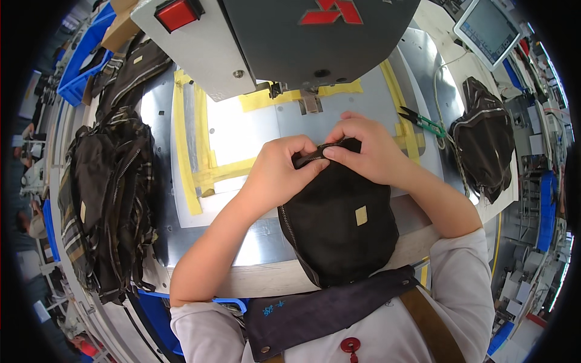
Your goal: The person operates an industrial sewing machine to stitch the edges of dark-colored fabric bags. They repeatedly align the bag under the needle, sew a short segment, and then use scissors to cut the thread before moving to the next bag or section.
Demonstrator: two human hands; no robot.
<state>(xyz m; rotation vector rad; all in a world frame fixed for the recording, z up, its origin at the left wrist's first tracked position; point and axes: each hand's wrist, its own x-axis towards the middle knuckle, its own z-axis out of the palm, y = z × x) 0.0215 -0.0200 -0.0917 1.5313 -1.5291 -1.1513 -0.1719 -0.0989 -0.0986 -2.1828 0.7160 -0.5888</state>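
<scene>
A black fabric bag piece [339,230] with a zipper along its left edge and a small cream label hangs from both hands over the table's near edge. My left hand [284,166] pinches its top edge between thumb and fingers. Close beside it, my right hand [366,148] grips the same folded edge, thumb on top. Just beyond the hands stands the sewing machine head [284,45], dark grey and white with a red button. Its presser area [310,101] is apart from the fabric.
Dark bag pieces with zippers [112,206] are heaped at left. Another dark bag piece [484,139] lies at right, near green-handled thread snips [423,123]. Yellow tape [227,171] frames the work plate. A screen [488,31] stands far right; a blue bin [78,69] far left.
</scene>
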